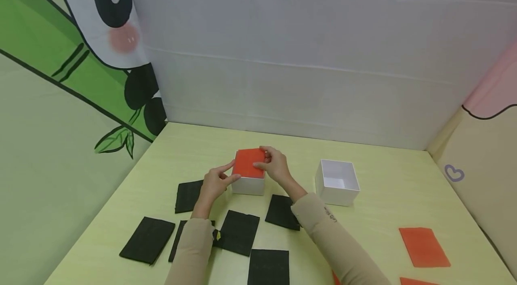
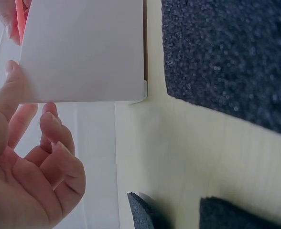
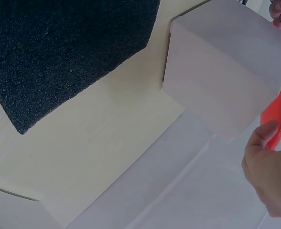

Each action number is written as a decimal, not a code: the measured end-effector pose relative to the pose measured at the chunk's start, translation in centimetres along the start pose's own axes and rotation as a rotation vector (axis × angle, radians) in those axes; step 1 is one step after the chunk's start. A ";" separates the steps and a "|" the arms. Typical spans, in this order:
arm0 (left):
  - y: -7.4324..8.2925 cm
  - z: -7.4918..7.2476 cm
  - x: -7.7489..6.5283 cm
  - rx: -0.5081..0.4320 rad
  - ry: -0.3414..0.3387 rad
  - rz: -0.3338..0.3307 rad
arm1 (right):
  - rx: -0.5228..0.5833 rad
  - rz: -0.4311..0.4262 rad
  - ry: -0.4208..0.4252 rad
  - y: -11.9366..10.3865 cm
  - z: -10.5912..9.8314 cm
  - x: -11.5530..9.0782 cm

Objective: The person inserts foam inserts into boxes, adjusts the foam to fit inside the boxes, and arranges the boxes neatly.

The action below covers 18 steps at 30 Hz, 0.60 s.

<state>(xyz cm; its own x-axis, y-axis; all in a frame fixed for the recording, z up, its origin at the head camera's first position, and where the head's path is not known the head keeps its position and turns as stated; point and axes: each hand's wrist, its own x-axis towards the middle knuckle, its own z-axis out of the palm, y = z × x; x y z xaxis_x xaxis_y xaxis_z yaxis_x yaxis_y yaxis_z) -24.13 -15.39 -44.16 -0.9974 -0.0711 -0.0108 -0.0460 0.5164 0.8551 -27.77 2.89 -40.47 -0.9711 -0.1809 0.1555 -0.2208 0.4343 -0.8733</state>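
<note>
Pale table (image 1: 375, 224) below, we see the red sheet (image 1: 247, 163) over the top of a white box (image 1: 248, 186), its right edge pinched by the right hand (image 1: 277, 167), while the left hand (image 1: 215, 185) sets a spread thumb and forefinger at the near-left corner. We'd fear an uneven pull skewing the sheet or dragging the box, though we can't tell how the hidden rim supports it; farther out, a dropping sleeve (image 1: 343, 238) could shift the black sheets (image 1: 241, 231).
</note>
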 end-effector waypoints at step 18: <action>-0.2 0.1 0.1 0.005 -0.003 0.010 | -0.130 0.045 -0.086 1.6 0.4 0.1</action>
<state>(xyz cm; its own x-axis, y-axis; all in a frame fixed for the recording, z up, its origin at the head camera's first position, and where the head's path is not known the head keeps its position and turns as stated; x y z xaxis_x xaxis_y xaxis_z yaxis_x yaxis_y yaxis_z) -24.27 -15.43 -44.38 -0.9980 -0.0635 -0.0040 -0.0366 0.5210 0.8528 -28.18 3.19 -42.01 -0.9702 -0.2312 0.0725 -0.1923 0.5529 -0.8107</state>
